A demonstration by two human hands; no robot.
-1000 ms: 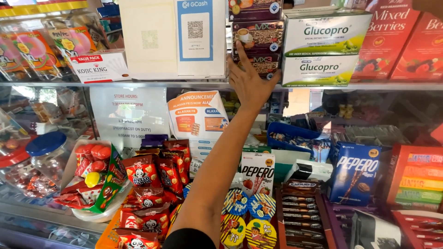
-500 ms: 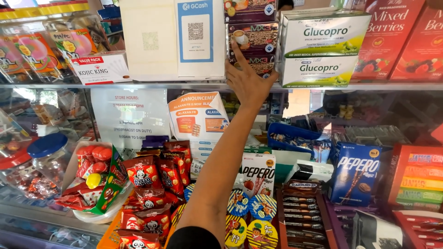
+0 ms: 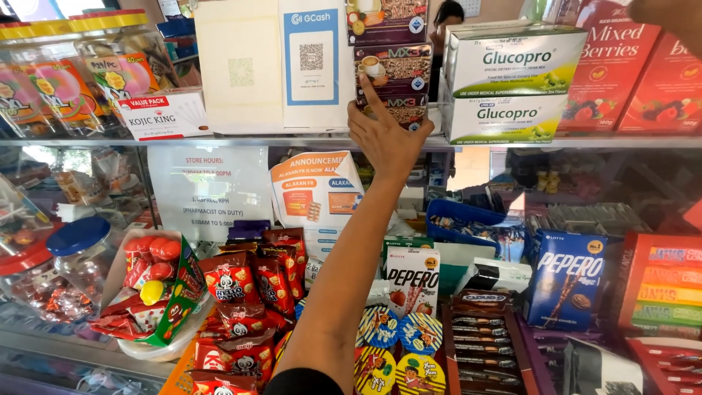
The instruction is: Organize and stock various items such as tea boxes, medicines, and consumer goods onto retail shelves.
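Your left hand [image 3: 387, 135] is raised to the front edge of the clear glass shelf [image 3: 219, 140]. It lies flat and spread against the stack of 3 dark brown cardboard drink-mix boxes [image 3: 398, 69]. 1 finger [image 3: 369, 91] points up along the stack's left edge, and the others touch the lowest box. The hand is not closed around anything.

Only a sliver of your right hand [image 3: 669, 18] shows, at the top right corner of the view above the red cardboard berry boxes [image 3: 607, 66]. Whether it grips anything cannot be told.

The brown stack stands upright on the shelf between the white card with a blue panel [image 3: 311, 62] and the 2 white-and-green cardboard boxes [image 3: 512, 73]. It is just beside both.

Status: contact is made. No box is lifted, tilted or drawn out of the stack, so taking hold and removing it are not yet done.
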